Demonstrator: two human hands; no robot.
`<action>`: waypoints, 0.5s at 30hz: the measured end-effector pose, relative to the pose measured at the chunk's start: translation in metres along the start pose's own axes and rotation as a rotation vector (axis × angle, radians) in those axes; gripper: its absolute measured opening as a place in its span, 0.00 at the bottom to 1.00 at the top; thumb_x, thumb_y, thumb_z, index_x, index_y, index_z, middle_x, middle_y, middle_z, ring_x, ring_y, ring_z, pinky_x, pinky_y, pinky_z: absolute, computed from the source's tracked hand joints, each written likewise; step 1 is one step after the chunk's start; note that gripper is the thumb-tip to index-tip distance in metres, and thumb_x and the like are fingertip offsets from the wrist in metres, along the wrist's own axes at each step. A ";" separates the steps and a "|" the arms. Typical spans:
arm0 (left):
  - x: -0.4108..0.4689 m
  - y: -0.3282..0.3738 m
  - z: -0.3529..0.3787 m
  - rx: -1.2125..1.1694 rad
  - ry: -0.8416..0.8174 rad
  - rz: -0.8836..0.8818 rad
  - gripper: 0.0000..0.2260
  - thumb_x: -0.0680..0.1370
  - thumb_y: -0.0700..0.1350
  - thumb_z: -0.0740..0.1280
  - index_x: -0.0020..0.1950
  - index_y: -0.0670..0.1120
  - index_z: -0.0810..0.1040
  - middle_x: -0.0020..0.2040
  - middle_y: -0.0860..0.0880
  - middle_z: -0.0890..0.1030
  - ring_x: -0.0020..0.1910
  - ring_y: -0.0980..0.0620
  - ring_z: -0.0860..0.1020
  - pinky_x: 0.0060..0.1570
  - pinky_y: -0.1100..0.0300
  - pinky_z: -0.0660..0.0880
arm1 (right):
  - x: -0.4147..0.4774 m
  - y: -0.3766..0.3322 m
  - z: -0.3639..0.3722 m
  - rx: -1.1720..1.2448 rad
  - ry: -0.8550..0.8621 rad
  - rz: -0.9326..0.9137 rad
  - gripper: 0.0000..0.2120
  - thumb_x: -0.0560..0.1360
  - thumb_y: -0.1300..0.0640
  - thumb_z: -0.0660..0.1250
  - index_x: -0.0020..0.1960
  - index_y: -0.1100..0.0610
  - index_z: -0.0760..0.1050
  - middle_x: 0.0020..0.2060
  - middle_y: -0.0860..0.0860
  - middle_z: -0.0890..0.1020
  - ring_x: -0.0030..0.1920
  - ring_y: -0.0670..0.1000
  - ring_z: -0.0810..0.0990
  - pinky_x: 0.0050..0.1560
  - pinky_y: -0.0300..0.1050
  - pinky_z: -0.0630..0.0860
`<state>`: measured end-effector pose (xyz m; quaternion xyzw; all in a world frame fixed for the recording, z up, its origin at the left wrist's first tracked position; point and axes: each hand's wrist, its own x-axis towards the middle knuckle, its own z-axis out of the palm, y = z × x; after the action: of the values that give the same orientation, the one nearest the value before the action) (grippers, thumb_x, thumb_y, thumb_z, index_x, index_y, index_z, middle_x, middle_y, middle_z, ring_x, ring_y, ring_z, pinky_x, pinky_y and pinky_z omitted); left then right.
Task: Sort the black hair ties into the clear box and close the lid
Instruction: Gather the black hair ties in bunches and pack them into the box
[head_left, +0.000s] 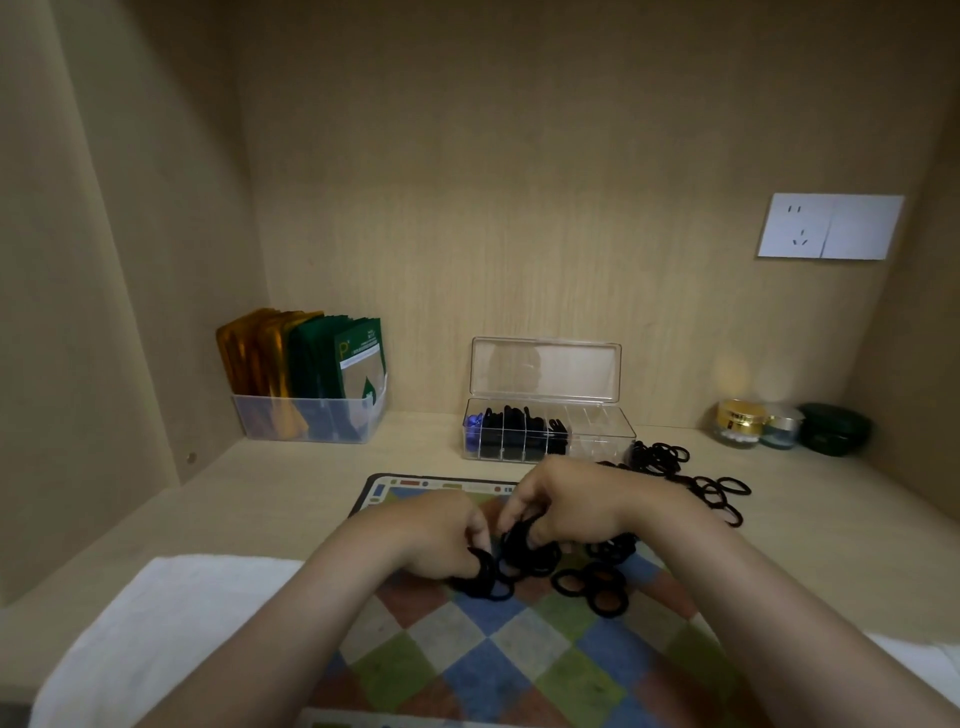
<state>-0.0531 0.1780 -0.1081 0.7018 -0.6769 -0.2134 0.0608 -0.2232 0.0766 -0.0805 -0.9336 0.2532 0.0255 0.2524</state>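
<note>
The clear box (608, 442) is set open at the back of the worktop (260, 493), its lid (545, 370) raised upright. Black hair ties (519, 431) are packed into its middle compartments, and something blue (474, 423) into the leftmost. Loose ties (592, 582) are scattered on the checked mat (467, 649), where bunches are pinched in the curled left grip (431, 535) and right grip (566, 499). Green and gold packets (358, 358) are held upright in a clear bin (306, 423)

We see black hair ties (670, 457) on a pale wood counter (291, 483). Our mat (498, 654) is checked blue, green, red and grey. Gold and green packets (306, 358) fill a clear bin (311, 418).
</note>
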 end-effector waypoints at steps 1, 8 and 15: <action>0.000 -0.002 -0.001 -0.010 0.009 -0.007 0.06 0.77 0.43 0.68 0.49 0.53 0.82 0.46 0.55 0.82 0.45 0.56 0.79 0.44 0.64 0.74 | 0.002 -0.002 0.003 -0.055 -0.013 -0.009 0.14 0.75 0.61 0.71 0.58 0.47 0.83 0.45 0.40 0.83 0.38 0.41 0.82 0.42 0.38 0.79; 0.005 -0.027 -0.010 -0.214 0.222 -0.102 0.04 0.75 0.44 0.69 0.46 0.53 0.80 0.42 0.53 0.83 0.41 0.54 0.81 0.44 0.57 0.80 | 0.017 -0.007 0.014 -0.193 -0.004 0.006 0.09 0.71 0.60 0.71 0.49 0.50 0.86 0.45 0.46 0.86 0.47 0.48 0.83 0.51 0.49 0.82; 0.027 -0.026 -0.024 -0.380 0.192 -0.094 0.10 0.78 0.40 0.65 0.49 0.51 0.85 0.42 0.49 0.83 0.28 0.57 0.77 0.34 0.62 0.77 | 0.022 0.014 -0.008 0.124 0.125 -0.007 0.07 0.74 0.64 0.69 0.46 0.53 0.83 0.44 0.50 0.86 0.39 0.49 0.86 0.45 0.44 0.83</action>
<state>-0.0197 0.1491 -0.1017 0.7256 -0.5823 -0.2719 0.2460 -0.2112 0.0523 -0.0835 -0.9168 0.2661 -0.0494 0.2937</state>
